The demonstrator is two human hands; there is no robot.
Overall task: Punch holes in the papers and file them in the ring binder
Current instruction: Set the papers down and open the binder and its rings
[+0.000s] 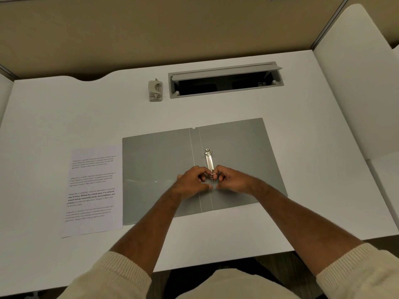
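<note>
A grey ring binder (155, 160) lies open and flat on the white desk. Its metal ring mechanism (209, 159) runs along the right of the spine. My left hand (192, 181) and my right hand (232, 180) meet at the near ring, each pinching one side of it with curled fingers. A printed sheet of paper (92, 190) lies flat just left of the binder. A beige hole punch (155, 91) stands at the back of the desk, far from both hands.
An open grey cable tray (224, 82) is sunk into the desk at the back, right of the punch. Beige partition walls close off the back and the right side. The desk's front edge (216, 264) runs under my forearms.
</note>
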